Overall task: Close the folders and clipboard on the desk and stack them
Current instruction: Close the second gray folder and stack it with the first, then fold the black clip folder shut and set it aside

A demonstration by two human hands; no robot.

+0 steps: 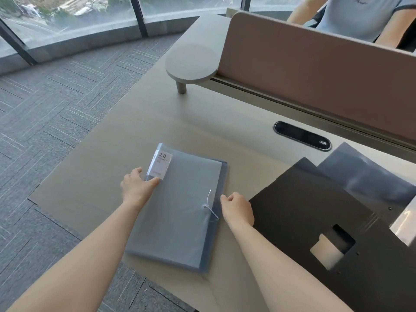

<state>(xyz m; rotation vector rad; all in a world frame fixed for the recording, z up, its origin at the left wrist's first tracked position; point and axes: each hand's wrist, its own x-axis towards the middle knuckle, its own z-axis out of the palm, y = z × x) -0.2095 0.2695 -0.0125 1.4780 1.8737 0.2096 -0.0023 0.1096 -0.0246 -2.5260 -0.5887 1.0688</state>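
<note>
Table (139,122) beige, seen from above; a blue-grey translucent folder (180,210) lies flat and closed near its front edge, between the two hands. White label (160,163) reading "20" at the folder's far left corner. String closure (210,206) with a small round button near the folder's right edge. Left hand (137,185) rests at the folder's left edge just below the label, thumb on the cover, fingers curled over the edge; lightly gripping that edge. Right hand (237,210) sits just beside the folder's right edge, fingers curled inward in a loose fist, knuckles up; whether the fingertips touch the folder cannot be told, and it grasps nothing visible. To the right, a black clipboard (315,221) lies open and flat, with a cut-out showing the table beneath. Behind it, a second grey translucent folder (364,172), partly covered by the clipboard. Oval black cable port (301,135) set in the table farther back. Tan divider panel (315,70) along the rear.
</note>
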